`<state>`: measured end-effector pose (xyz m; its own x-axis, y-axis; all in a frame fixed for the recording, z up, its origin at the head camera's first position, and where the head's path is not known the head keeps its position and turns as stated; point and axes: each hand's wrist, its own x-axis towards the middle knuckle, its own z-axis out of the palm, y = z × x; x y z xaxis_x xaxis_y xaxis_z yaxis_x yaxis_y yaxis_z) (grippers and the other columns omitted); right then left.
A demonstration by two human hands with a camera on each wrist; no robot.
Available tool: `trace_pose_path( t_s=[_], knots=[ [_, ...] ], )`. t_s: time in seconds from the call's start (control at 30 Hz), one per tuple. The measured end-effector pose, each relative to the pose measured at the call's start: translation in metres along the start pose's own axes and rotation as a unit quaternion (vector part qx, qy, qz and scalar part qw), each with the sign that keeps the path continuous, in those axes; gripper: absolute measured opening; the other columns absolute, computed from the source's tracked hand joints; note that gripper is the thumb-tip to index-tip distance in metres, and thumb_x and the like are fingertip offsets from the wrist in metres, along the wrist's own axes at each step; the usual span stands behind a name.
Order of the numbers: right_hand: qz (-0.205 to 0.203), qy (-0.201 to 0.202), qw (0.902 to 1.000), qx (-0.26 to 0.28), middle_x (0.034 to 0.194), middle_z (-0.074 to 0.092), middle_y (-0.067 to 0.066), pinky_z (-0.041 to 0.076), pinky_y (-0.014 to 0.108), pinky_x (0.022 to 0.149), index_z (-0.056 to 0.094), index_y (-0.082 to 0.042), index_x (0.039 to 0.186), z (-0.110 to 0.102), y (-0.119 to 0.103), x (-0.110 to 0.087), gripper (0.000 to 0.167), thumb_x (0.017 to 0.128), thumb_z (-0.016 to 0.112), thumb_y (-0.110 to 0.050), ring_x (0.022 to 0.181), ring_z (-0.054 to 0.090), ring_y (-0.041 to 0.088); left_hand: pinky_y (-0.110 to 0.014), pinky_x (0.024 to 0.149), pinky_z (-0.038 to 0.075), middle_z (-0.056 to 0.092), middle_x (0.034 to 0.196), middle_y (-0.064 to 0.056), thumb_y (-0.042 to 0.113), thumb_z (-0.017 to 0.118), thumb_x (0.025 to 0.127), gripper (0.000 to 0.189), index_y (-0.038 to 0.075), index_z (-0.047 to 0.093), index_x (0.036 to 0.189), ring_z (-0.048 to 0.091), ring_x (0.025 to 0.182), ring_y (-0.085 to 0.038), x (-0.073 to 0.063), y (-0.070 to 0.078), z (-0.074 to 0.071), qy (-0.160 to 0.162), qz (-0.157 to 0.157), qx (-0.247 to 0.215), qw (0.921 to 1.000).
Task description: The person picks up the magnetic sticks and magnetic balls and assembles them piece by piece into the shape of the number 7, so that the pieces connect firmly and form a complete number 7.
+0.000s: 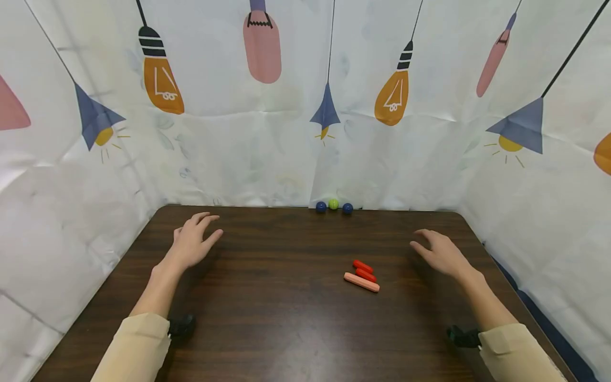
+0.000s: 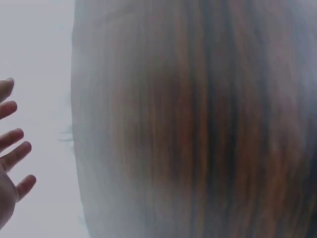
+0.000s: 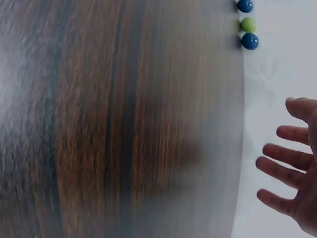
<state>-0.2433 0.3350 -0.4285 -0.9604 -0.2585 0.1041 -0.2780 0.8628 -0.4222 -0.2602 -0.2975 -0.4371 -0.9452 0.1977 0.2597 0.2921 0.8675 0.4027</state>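
Note:
My left hand (image 1: 190,245) hovers over the left side of the table, fingers spread and holding nothing. Over the right side, my right hand (image 1: 441,253) is held with relaxed fingers, nothing in it. Both hands also appear at the outer edges of their wrist views, apart from any object. Nearest the right hand, to its left, lie two short red sticks (image 1: 363,266) and a longer peach-coloured stick (image 1: 361,282), side by side and slanted. What the sticks are made of I cannot tell.
Two dark blue balls (image 1: 321,207) with a yellow-green ball (image 1: 333,204) between them sit in a row at the far edge of the dark wooden table (image 1: 267,307). White printed cloth (image 1: 229,154) hangs behind the table and at both sides.

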Motion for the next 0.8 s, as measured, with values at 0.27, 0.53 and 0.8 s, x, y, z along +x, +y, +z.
trace_pose_path(
  t_s=[0.27, 0.53, 0.8],
  knots=[
    [-0.019, 0.001, 0.9980, 0.060, 0.121, 0.068, 0.020, 0.052, 0.058, 0.089, 0.061, 0.004, 0.131, 0.006, -0.010, 0.001, 0.039, 0.106, 0.061, -0.025, 0.111, 0.064, 0.040, -0.072, 0.100, 0.032, 0.044, 0.144, -0.029, 0.033, 0.053, 0.109, 0.047, -0.001, 0.055, 0.141, 0.043, 0.129, -0.052, 0.004, 0.010, 0.007, 0.034, 0.007, -0.096, 0.9948],
    [-0.027, -0.002, 0.9969, 0.074, 0.115, 0.071, 0.013, 0.054, 0.054, 0.086, 0.065, 0.003, 0.126, 0.014, -0.020, 0.006, 0.032, 0.104, 0.064, -0.021, 0.106, 0.067, 0.036, -0.061, 0.102, 0.039, 0.053, 0.139, -0.020, 0.031, 0.057, 0.108, 0.041, 0.003, 0.057, 0.139, 0.047, 0.130, -0.042, 0.018, 0.030, 0.014, 0.007, -0.026, -0.180, 0.9833],
    [-0.032, -0.015, 0.9963, 0.078, 0.112, 0.071, 0.009, 0.054, 0.052, 0.087, 0.067, 0.002, 0.124, 0.018, -0.035, 0.008, 0.031, 0.104, 0.065, -0.021, 0.105, 0.067, 0.032, -0.060, 0.107, 0.037, 0.056, 0.139, -0.019, 0.032, 0.056, 0.108, 0.040, 0.005, 0.060, 0.137, 0.048, 0.132, -0.041, 0.042, 0.062, 0.028, -0.025, -0.053, -0.253, 0.9656]
  ],
)
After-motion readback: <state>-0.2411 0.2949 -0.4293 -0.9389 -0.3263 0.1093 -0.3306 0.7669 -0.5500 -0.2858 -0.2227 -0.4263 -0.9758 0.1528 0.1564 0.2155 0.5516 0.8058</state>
